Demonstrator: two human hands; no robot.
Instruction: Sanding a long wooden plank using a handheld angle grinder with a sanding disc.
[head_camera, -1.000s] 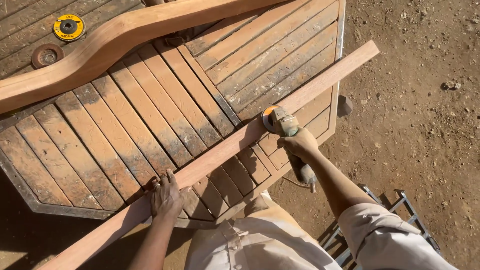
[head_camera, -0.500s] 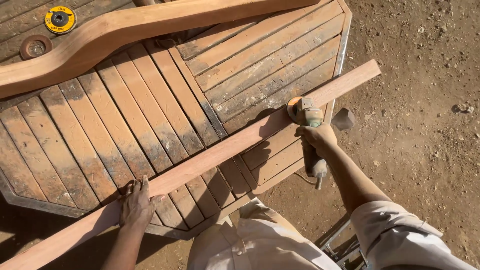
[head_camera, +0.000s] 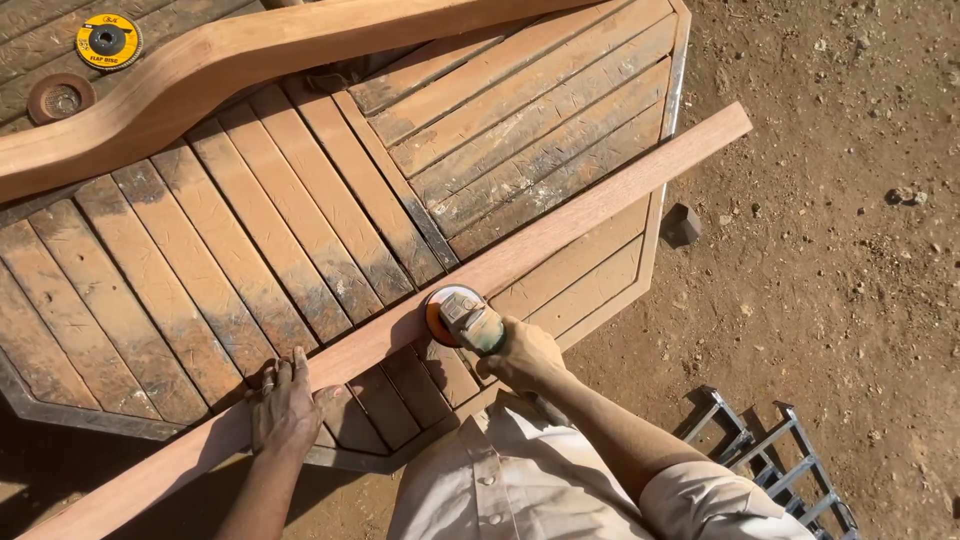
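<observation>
A long reddish wooden strip (head_camera: 560, 225) lies diagonally across a slatted wooden panel (head_camera: 230, 260). My left hand (head_camera: 285, 402) presses flat on the strip near its lower left part. My right hand (head_camera: 522, 352) grips an angle grinder (head_camera: 462, 318), whose orange disc rests on the strip at about its middle.
A curved wooden beam (head_camera: 220, 70) lies across the top of the panel. A yellow flap disc (head_camera: 108, 41) and a rusty round disc (head_camera: 62, 99) sit at top left. Bare dirt ground (head_camera: 830, 230) is to the right, with a grey metal frame (head_camera: 775, 455) at the lower right.
The grinder has moved back down the strip from near its right end toward the middle. My left hand stays pressed on the strip.
</observation>
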